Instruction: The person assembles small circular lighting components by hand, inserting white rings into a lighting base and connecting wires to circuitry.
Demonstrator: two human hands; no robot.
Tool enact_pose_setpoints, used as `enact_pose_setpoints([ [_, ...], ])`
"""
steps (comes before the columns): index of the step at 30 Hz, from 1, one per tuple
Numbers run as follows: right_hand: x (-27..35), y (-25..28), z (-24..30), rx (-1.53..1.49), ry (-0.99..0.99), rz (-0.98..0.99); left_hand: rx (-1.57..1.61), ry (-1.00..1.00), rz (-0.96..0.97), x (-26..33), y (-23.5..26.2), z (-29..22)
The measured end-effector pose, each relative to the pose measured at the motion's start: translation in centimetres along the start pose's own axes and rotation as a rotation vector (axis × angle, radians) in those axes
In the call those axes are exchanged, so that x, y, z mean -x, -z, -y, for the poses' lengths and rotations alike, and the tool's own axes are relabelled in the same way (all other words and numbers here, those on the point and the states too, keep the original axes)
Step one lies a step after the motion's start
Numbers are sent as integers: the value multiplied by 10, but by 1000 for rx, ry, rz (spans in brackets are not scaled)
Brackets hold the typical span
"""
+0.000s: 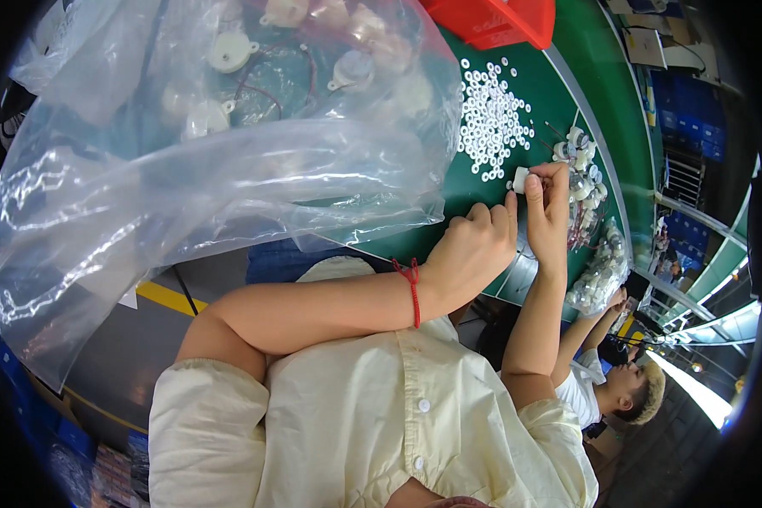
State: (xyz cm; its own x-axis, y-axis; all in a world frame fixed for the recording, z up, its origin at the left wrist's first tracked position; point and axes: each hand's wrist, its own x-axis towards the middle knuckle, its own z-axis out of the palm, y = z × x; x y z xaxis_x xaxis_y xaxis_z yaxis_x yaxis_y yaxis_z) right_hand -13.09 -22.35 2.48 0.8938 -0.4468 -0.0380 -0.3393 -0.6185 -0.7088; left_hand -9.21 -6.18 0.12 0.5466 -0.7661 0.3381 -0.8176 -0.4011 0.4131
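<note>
Green work surface [559, 93], curved by the lens, runs along the upper right of the view; a red bin [495, 21] sits at its far end and a large clear plastic bag [212, 161] of white round parts with thin wires covers the upper left.

Item in hand: 1 small white part [521, 179], held just above the green surface, close to a scatter of small white rings [493, 118]. It looks like light, rigid moulded plastic, small enough to slip from the fingertips. Judged best taken by its edges with thumb and forefinger, as a flat grip would cover it entirely. Its exact shape cannot be made out at this size.

Left hand [474, 245]: forearm crosses the body from the lower left, wrist bearing a red cord bracelet [413, 288]. Fingers are curled in, with the forefinger extended up to the white part, appearing to steady it from below.

Right hand [549, 212]: forearm rises nearly vertical, wrist bent forward, fingertips closed in a pinch on the upper side of the white part.

Adjacent: a heap of finished white and clear assemblies [580, 165] lies just right of the hands, and a second clear bag of parts [601, 271] lies nearer the table edge. Another person's hand [616, 298] reaches toward that bag from the lower right.
</note>
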Motion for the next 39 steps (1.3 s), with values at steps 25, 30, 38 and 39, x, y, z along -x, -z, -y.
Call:
enact_pose_setpoints([
  [25, 6, -18, 11, 494, 353, -90, 233, -69, -88, 12, 0, 15],
  [30, 3, -4, 15, 189, 37, -30, 782, 49, -79, 7, 17, 26],
  [38, 7, 60, -36, 398, -263, -716, 1782, 324, 488, 28, 30, 32],
  [39, 9, 56, -38, 683, -178, -699, 1781, 306, 486, 28, 29, 32],
])
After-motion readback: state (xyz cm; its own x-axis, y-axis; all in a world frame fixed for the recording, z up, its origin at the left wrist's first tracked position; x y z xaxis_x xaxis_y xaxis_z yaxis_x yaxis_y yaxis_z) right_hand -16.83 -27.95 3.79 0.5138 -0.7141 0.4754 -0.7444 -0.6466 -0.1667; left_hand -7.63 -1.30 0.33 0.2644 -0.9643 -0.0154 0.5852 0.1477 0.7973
